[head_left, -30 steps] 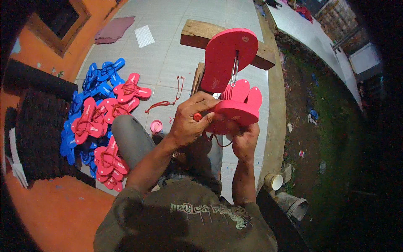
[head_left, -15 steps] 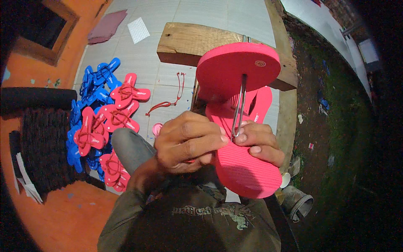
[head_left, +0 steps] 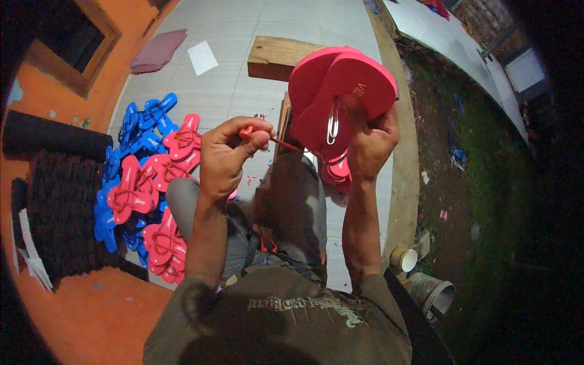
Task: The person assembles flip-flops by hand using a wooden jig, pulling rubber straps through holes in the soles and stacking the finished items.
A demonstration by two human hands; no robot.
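Observation:
My right hand (head_left: 375, 143) is closed on the edge of a pink flip-flop sole (head_left: 365, 70), which is tilted up over the wooden block. A second pink sole surface lies close against it on the left. A shiny metal loop (head_left: 333, 125) stands out against the sole, beside my right fingers. To the left, my left hand (head_left: 222, 155) pinches the end of a red flip-flop strap (head_left: 247, 131). The strap's thin dark length stretches right toward the sole's lower edge. Another pink flip-flop piece (head_left: 339, 169) shows partly below the soles.
Pink flip-flops (head_left: 131, 191) with red straps and blue flip-flops (head_left: 149, 115) lie heaped on the tiles at left. The wooden block (head_left: 274, 58) stands ahead. A dark stack (head_left: 64, 213) is by the orange wall. A bucket (head_left: 435, 295) and a cup (head_left: 404, 260) stand at right.
My hands have moved apart from the sole's middle. My left hand has gone up and left with the red strap; my right hand has moved up and grips the sole's side.

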